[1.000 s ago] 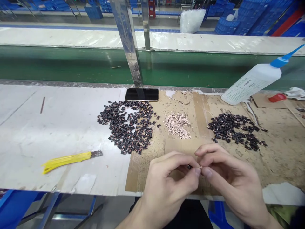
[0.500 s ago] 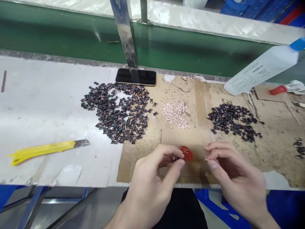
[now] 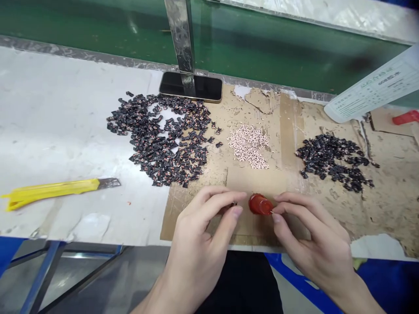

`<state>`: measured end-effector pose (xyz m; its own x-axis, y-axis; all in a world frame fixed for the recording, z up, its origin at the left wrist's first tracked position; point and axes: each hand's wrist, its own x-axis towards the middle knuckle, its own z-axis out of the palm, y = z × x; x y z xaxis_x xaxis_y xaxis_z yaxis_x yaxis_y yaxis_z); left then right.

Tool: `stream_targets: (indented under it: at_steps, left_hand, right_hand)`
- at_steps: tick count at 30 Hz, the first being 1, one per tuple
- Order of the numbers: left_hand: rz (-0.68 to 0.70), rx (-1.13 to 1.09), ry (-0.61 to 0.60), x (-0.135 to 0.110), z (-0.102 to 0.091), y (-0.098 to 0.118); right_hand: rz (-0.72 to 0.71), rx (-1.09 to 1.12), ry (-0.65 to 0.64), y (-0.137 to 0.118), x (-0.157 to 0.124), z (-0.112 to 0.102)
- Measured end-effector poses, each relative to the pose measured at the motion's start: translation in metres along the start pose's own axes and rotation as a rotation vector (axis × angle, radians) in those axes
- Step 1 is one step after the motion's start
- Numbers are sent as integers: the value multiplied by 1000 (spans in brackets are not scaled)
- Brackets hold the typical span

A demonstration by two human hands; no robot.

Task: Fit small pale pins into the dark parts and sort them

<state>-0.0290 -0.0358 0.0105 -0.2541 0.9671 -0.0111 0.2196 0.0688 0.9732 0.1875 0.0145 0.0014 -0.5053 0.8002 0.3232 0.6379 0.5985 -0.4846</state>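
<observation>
My left hand point(image 3: 203, 226) pinches a small dark part point(image 3: 233, 204) between thumb and forefinger. My right hand point(image 3: 309, 231) pinches a tiny pale piece point(image 3: 271, 212) at its fingertips, right against the tip of a red plastic cap point(image 3: 260, 204). That cap lies on its side on the cardboard sheet point(image 3: 262, 181), between my hands. Ahead sit a large heap of dark copper-flecked parts point(image 3: 160, 141), a small heap of pale pieces point(image 3: 248, 147) and another dark heap point(image 3: 332, 162).
A yellow utility knife point(image 3: 55, 187) lies on the white bench top point(image 3: 65, 109) at left. A black phone point(image 3: 190, 86) lies by a steel post point(image 3: 181, 37). A white bottle point(image 3: 376, 85) and a red object point(image 3: 406, 117) are at right, beyond the cardboard.
The view has tilted down and the bottle has slid partly out of frame. The red cap, absent earlier, now lies between my hands. My right fingertips have moved left to its tip.
</observation>
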Motion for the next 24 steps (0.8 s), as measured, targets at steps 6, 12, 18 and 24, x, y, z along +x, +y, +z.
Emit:
stream_targets:
  at_steps: [6,12,18,24]
  left_hand:
    - [5,35,-5,0,0,0]
    - [-102,-64,3,-1,3,4]
    - [-392,-468,-205,5,17,16]
    - [-567,-730,-318,7,23,23]
  right_hand:
    - [-36,-44,-3,0,-3,1]
    - [17,14,20,-4,1,-3]
    - [266,409,15,-20,8,-18]
    - [320,605,-37,-27,9,-22]
